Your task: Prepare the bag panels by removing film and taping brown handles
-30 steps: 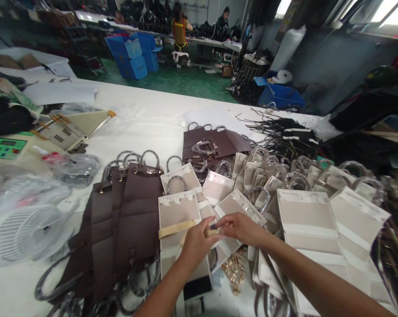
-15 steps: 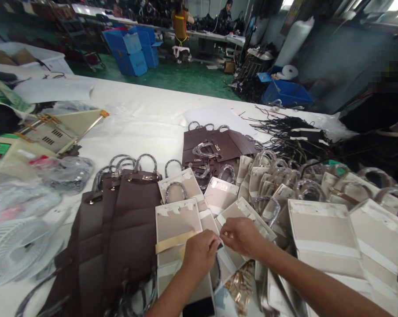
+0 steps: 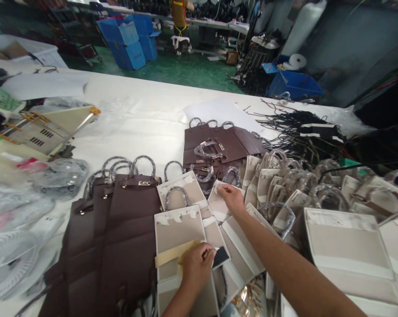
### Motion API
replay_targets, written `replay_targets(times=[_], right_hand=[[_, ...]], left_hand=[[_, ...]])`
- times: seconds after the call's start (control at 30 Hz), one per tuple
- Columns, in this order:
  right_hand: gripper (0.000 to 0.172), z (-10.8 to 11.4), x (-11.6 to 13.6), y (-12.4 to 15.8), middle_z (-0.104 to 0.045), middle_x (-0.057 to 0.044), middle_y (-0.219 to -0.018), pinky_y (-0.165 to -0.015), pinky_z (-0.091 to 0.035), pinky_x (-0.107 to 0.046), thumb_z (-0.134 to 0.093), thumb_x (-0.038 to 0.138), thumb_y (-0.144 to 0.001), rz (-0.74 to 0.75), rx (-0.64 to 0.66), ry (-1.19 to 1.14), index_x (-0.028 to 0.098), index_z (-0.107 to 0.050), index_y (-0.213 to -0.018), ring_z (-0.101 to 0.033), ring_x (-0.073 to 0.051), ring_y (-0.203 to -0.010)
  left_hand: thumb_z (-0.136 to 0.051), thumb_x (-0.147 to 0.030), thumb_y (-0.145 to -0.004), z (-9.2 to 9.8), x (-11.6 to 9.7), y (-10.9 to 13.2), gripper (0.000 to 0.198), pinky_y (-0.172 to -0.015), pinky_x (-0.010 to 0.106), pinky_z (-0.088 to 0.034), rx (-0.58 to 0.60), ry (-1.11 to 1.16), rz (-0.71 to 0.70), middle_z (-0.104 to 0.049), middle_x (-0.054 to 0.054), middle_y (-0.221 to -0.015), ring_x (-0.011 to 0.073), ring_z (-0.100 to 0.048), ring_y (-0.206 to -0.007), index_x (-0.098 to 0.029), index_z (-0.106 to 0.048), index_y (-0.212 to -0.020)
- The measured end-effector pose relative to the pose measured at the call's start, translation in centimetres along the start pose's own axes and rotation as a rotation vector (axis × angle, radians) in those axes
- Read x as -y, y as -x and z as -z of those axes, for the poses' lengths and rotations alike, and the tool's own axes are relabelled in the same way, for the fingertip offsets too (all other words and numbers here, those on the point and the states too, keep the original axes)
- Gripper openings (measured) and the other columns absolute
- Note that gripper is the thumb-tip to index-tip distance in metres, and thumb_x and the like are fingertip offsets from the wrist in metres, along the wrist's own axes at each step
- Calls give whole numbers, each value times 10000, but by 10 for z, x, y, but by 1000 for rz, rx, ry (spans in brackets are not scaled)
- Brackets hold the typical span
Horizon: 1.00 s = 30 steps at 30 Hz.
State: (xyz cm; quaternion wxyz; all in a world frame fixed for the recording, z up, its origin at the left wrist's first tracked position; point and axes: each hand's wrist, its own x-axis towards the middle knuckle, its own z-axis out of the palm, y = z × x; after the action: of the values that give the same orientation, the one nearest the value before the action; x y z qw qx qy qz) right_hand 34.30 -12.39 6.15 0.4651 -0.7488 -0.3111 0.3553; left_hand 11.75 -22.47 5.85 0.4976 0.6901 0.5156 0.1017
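Note:
My left hand point(image 3: 197, 263) is closed, thumb and fingers pinched together, over a cream bag panel point(image 3: 176, 229) with a wrapped handle. What it holds is too small to make out. A yellowish strip point(image 3: 172, 254) crosses that panel beside the hand, and a small black patch point(image 3: 220, 257) lies just right of the fingertips. Farther up, my right hand point(image 3: 231, 197) has its fingertips pressed together at the top of another cream bag panel point(image 3: 217, 205). Whatever is between those fingertips is hidden. Small gold-coloured metal pieces point(image 3: 250, 296) lie below the right forearm.
Dark brown bag pieces point(image 3: 133, 220) stand in a row at left, with more brown pieces point(image 3: 230, 143) behind. Cream bag pieces point(image 3: 351, 242) crowd the right side. Black cords point(image 3: 294, 127), plastic bags point(image 3: 62, 176) and a beige machine point(image 3: 50, 130) lie on the white table point(image 3: 136, 105).
My right hand has moved up and away from my left hand to the farther cream panel. My left hand has shifted slightly down. The view has tilted a little downward.

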Motion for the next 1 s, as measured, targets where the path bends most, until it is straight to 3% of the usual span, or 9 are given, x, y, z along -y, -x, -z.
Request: replay_targets(times=[0.1, 0.3, 0.53, 0.63, 0.73, 0.8, 0.9, 1.0], right_hand=[[366, -5, -10, -3, -650, -13, -746, -628, -450, -277, -677, 564, -755, 32, -27, 18, 225, -693, -893, -546, -187, -682], [297, 7, -16, -6, -604, 7, -683, -564, -429, -264, -659, 527, -814, 48, 57, 50, 232, -669, -848, -505, -159, -588], [330, -4, -26, -13, -591, 27, -702, -598, -447, -257, -706, 498, -777, 62, -76, 72, 239, -634, -970, -528, -160, -617], [433, -1, -20, -18, -603, 47, -662, -548, -449, -258, -783, 487, -708, -30, -168, -46, 239, -588, -1005, -557, -157, -556], [411, 6, -9, -22, -583, 38, -590, -465, -435, -273, -707, 607, -764, -139, -229, -197, 232, -575, -868, -547, -164, -470], [455, 7, -2, -25, -588, 15, -574, -452, -446, -284, -643, 669, -806, -156, -162, -256, 217, -588, -795, -555, -169, -452], [487, 5, 9, -31, -642, -28, -605, -511, -499, -299, -716, 668, -752, -177, -2, -398, 190, -630, -784, -625, -195, -517], [484, 7, 23, -25, -709, -42, -755, -662, -546, -305, -709, 668, -749, -125, -59, -474, 203, -659, -871, -691, -210, -717]], left_hand=[[-565, -369, -890, 1, 3, -3, 262, -670, 288, -354, 12, -2, 19, -703, 12, -716, 181, -619, -700, -217, -733, -759], [-562, -363, -899, 0, 4, -8, 263, -677, 285, -354, 41, 40, 61, -716, 9, -734, 181, -632, -709, -209, -725, -762], [-551, -358, -910, -4, 8, -11, 258, -678, 276, -358, 64, 31, 75, -707, 3, -737, 176, -632, -721, -215, -720, -778], [-549, -365, -904, -4, 8, -11, 263, -668, 277, -355, 65, 33, 94, -700, 4, -725, 178, -626, -709, -211, -724, -784], [-540, -385, -898, -5, 9, -12, 282, -658, 279, -356, 59, 49, 119, -686, 6, -718, 181, -613, -699, -204, -729, -792], [-537, -405, -894, -5, 10, -12, 301, -656, 280, -362, 52, 73, 123, -677, 8, -715, 185, -607, -700, -199, -729, -789], [-552, -426, -883, -4, 9, -13, 308, -661, 281, -386, 49, 128, 117, -672, 12, -715, 190, -604, -702, -193, -733, -796], [-604, -478, -861, 3, -5, -9, 328, -673, 280, -430, -20, 222, 35, -668, 31, -759, 193, -609, -726, -188, -725, -770]])
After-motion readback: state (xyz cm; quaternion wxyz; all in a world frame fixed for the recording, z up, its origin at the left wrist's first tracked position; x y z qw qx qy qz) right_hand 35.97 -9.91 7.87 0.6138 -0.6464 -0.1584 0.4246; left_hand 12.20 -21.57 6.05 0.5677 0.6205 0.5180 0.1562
